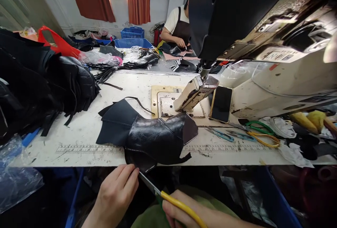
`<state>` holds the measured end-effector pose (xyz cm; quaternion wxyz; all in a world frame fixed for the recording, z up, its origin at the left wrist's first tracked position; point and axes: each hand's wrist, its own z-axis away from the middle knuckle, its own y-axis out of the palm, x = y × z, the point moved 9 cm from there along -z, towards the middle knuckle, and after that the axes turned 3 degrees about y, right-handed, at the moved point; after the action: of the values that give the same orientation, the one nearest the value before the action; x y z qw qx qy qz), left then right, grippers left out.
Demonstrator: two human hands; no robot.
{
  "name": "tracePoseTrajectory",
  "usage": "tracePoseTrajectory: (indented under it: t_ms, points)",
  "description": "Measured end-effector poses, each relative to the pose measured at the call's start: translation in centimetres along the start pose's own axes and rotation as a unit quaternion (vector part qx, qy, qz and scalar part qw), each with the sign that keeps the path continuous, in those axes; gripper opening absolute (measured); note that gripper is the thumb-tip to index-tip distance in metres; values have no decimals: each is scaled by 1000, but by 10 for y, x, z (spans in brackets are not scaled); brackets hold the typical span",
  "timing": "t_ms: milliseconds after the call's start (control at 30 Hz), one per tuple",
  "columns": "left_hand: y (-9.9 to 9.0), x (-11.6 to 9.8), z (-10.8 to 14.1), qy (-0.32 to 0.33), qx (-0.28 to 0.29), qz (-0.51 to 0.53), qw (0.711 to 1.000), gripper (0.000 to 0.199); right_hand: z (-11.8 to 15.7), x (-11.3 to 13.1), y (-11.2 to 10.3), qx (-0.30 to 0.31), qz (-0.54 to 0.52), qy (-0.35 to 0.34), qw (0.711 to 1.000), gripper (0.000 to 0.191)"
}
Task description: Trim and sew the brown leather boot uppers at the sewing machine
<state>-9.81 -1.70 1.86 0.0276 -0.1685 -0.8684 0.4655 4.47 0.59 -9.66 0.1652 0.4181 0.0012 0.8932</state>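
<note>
A black leather shoe upper (152, 136) lies across the front edge of the white table, with its lower flap hanging over. My left hand (116, 191) pinches the edge of that flap between closed fingers. Below the table edge, my right hand (184, 207) is wrapped round scissors (177, 203) that have a yellow handle. The scissor blades point up and left, their tip close to my left fingertips at the flap's edge. A printed ruler strip (89, 148) runs along the table under the upper.
A sewing machine (195, 92) stands behind the upper, with a phone (221, 104) beside it. More scissors (263, 138) and blue snips (219, 134) lie at the right. Black pieces (47, 77) are piled at the left. Across the table, a person (177, 27) handles black material.
</note>
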Motion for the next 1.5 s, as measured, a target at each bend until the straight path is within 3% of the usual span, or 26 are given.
tracePoseTrajectory:
  t_ms: [133, 267, 367, 467, 600, 700, 833, 967, 1167, 1333, 1433, 1500]
  points:
    - [-1, 6, 11, -49, -64, 22, 996, 24, -8, -27, 10, 100, -147, 69, 982, 70]
    - [-4, 3, 21, -89, -122, 11, 988, 25, -15, -42, 30, 261, -306, 117, 908, 81]
    - [-2, 1, 29, -108, -139, -22, 984, 31, -19, -41, 34, 308, -351, 105, 878, 83]
    - [1, 3, 32, -116, -143, -17, 983, 35, -23, -44, 33, 258, -324, 104, 904, 80]
    - [2, 3, 28, -104, -134, -17, 985, 37, -26, -40, 29, 128, -260, 63, 955, 75]
    - [1, 3, 27, -101, -128, -27, 986, 34, -26, -36, 28, 73, -252, 26, 965, 75]
    - [1, 5, 33, -107, -121, -51, 986, 32, -26, -46, 34, 121, -248, 41, 960, 82]
    - [11, 4, 39, -93, -92, -12, 991, 29, -29, -61, 34, 139, -266, 90, 950, 91]
    - [5, 2, 35, -88, -118, -49, 988, 29, -29, -52, 33, 127, -267, 57, 954, 88]
    - [5, 1, 27, -74, -121, -15, 990, 31, -35, -60, 42, 190, -293, 73, 934, 91]
    - [5, 2, 28, -80, -132, -2, 988, 30, -39, -62, 43, 173, -297, 69, 937, 90]
    - [6, 2, 30, -78, -126, -9, 989, 26, -41, -58, 37, 117, -296, 34, 947, 83]
